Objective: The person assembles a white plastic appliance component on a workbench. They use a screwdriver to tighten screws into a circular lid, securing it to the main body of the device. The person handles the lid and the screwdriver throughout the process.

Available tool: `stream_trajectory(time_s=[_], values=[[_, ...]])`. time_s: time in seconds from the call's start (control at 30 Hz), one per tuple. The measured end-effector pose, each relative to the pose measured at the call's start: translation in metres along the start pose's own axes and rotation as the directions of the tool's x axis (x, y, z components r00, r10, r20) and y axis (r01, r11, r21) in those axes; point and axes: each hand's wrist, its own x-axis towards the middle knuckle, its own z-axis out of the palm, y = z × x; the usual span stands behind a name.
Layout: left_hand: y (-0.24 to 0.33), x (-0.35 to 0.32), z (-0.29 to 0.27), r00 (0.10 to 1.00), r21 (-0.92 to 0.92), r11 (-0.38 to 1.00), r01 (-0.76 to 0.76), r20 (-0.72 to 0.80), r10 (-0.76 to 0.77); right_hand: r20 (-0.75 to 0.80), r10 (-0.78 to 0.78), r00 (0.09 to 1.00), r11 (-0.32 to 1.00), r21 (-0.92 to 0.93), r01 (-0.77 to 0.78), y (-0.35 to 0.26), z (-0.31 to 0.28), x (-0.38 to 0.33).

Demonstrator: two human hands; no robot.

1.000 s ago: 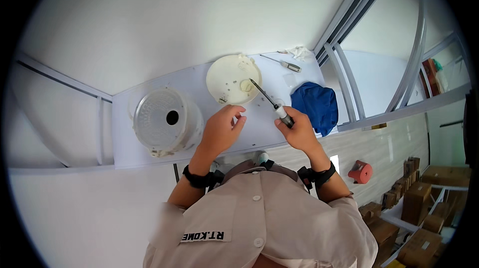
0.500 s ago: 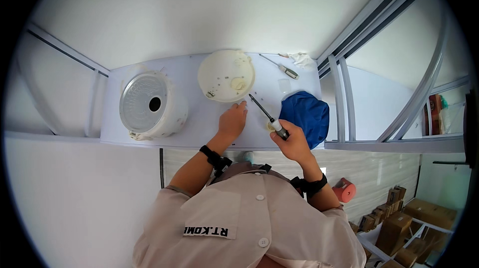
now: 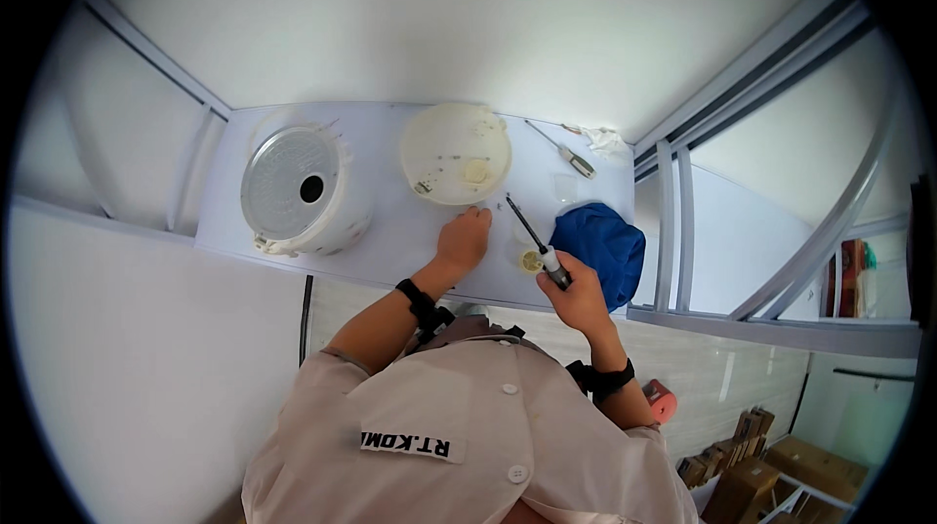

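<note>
Two hands working: right hand (image 3: 578, 295) has its fingers clamped on a screwdriver (image 3: 535, 239), shaft pointing far-left. Left hand (image 3: 463, 239) rests fingers-together on the bench (image 3: 386, 231), just near of the round cream lid (image 3: 455, 153).

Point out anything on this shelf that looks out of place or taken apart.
The white cooker lies overturned, vented base up. Its cream round cover lies detached beside it, and a crumpled white rag sits near the spare screwdriver.

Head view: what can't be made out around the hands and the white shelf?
- Left hand: fingertips too small to tell whether they pinch anything.
- Right hand: hides the grip of the black-shafted screwdriver.
- Small yellowish round part: too small to identify.
- Round cream lid: its specks are too small.
- Blue cloth: covers whatever lies beneath.
</note>
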Motion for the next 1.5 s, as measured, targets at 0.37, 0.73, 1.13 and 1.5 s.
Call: stream_trajectory(time_s=[0.37,0.73,1.13,1.5], values=[[0.003,-0.008,-0.011,0.995,-0.074,0.995,0.069,-0.069,-0.074,0.056,-0.039,0.998,0.999,-0.026,0.041,0.001,0.001,0.019],[0.035,0.0,-0.082,0.953,-0.676,0.676,0.293,0.26,-0.154,0.069,-0.03,0.997,0.998,0.057,0.026,-0.015,-0.007,0.024],[0.044,-0.026,-0.138,0.935,-0.77,0.529,0.356,0.301,-0.19,0.174,-0.123,0.977,0.992,0.047,0.116,-0.01,-0.001,0.025],[0.03,-0.024,-0.124,0.952,-0.94,0.195,0.279,0.244,-0.186,0.172,-0.199,0.965,0.976,0.127,0.179,-0.01,-0.003,0.02]])
